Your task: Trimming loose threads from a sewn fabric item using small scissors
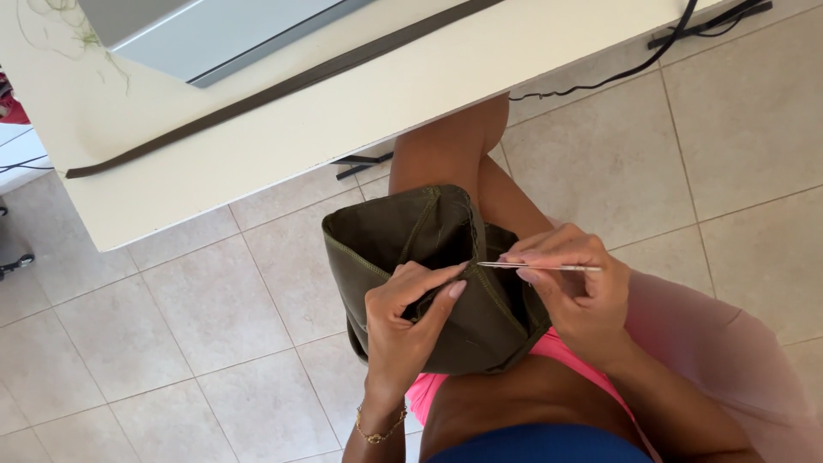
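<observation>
A dark olive fabric piece (386, 236) with stitched seams lies bunched on my lap. My left hand (403, 321) pinches its seam from below, thumb and fingers closed on the cloth. My right hand (574, 291) holds thin metal tweezers (540, 267), their tip pointing left at the seam close to my left fingertips. A thin bracelet sits on my left wrist.
A white table (257, 146) stands ahead, with a dark olive strap (283, 86) lying across it and a grey machine body (206, 30) at the top. Black cables (634, 64) run over the beige tiled floor (214, 317). Loose threads sit at the table's far left corner.
</observation>
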